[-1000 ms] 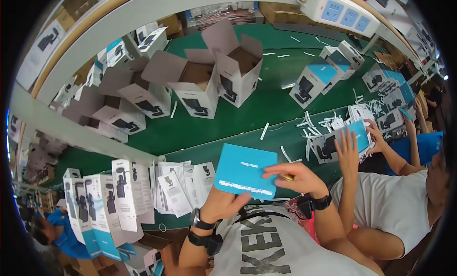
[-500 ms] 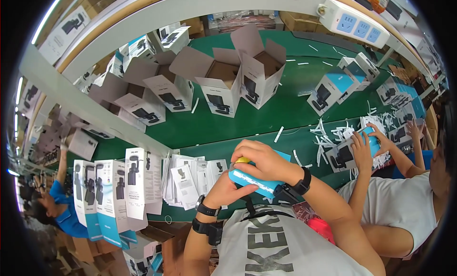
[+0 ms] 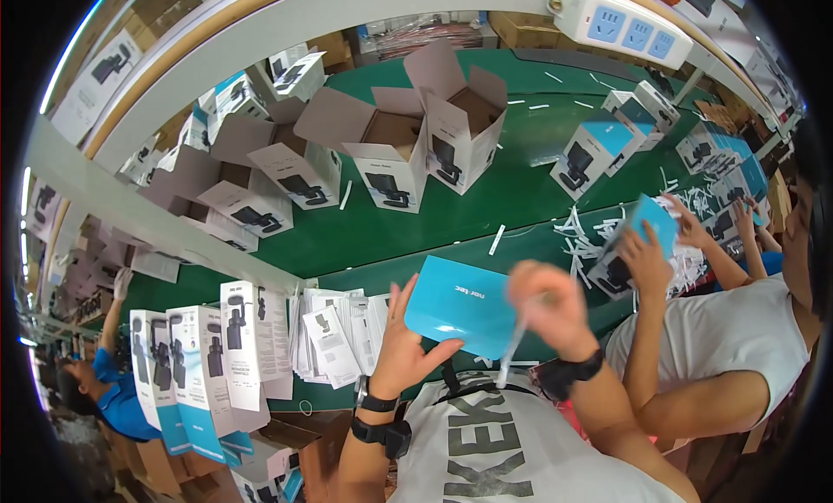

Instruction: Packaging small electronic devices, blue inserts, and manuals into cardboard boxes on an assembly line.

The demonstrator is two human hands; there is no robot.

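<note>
We look down on a green packing line. Our left hand (image 3: 406,347) is spread open, fingers up, its palm and thumb propping the lower left edge of a flat blue box (image 3: 462,303) held just above our lap. The box's long axis runs left to right, tilting down toward the right. Our right hand (image 3: 548,305), blurred, is closed around a thin white strip (image 3: 512,351) at the box's right end, touching or just over it; we cannot tell which. A stack of leaflets (image 3: 334,342) lies just left. A neighbour's hand (image 3: 646,260) crowds the right; open white cartons (image 3: 395,156) stand well beyond on the belt (image 3: 521,169).
</note>
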